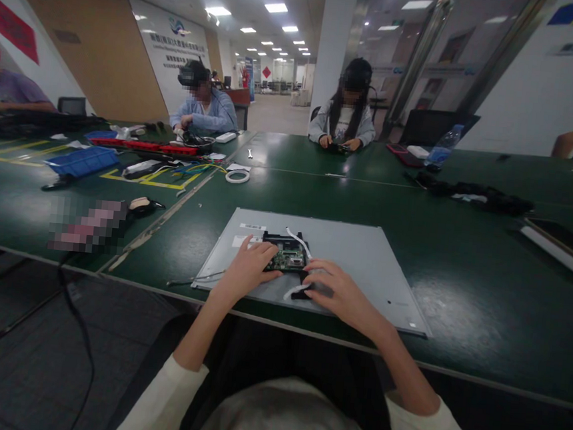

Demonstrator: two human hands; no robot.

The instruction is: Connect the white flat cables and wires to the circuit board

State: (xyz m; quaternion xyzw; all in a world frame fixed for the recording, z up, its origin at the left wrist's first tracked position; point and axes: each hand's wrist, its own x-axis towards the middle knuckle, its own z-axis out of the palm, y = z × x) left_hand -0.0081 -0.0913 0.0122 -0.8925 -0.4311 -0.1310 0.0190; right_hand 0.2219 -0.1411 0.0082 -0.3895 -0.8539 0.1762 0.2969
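Observation:
A flat grey metal panel [363,255] lies in front of me near the table's edge. On its middle sits a green circuit board [288,261] in a black bracket [284,237]. My left hand [252,264] grips the left side of the board, its thumb at the near edge and its fingers on top. At the board's right side, my right hand [336,287] has its fingertips closed on a white flat cable [300,240]. The cable's middle is hidden by those fingers, and a loose end shows below. A thin dark cable [199,278] runs off the panel's left side.
Left on the green table [460,290] are a blurred pink item [90,224], a blue tray [83,160] and a white tape roll [237,176]. A small wrench [250,153] lies farther off. At right are a bottle [444,146], black cables [479,194] and a tablet-like device [564,246]. Several people sit around.

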